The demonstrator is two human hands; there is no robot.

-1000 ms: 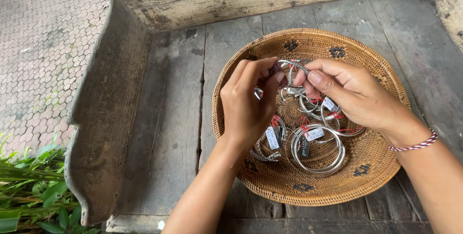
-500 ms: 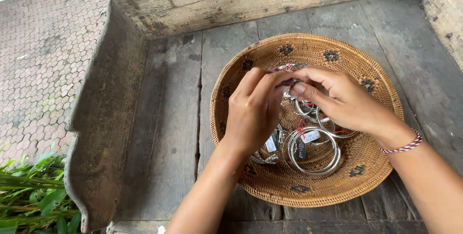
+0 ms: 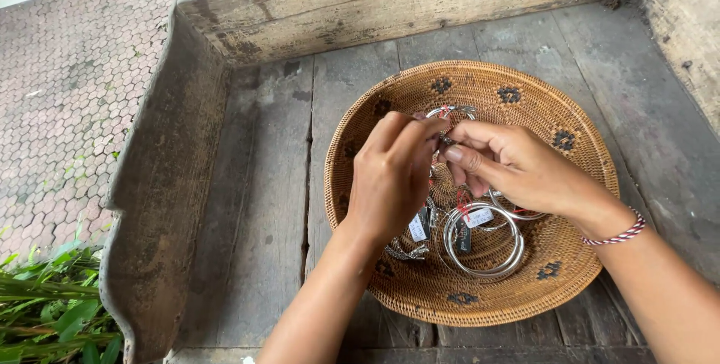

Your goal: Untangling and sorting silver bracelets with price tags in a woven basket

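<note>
1. Head view: two bare hands meet over a round woven basket (image 3: 525, 86) set on a weathered wooden tray (image 3: 262, 184).
2. The left hand (image 3: 394, 176) has its fingers drawn together, pinching a silver bangle (image 3: 450, 112) at the fingertips; the bangle's arc rises just beyond both hands, a red thread on it.
3. The right hand (image 3: 517, 165), a red-and-white cord bracelet (image 3: 616, 235) at its wrist, closes thumb and forefinger on the same bangle, touching the left fingertips.
4. Beneath the right palm, a stack of silver bangles (image 3: 484, 248) with small white tags (image 3: 478, 217) lies in the basket's bottom.
5. Left of the tray, well apart from the hands, patterned paving (image 3: 67, 94) and green leaves (image 3: 45, 311) show.
</note>
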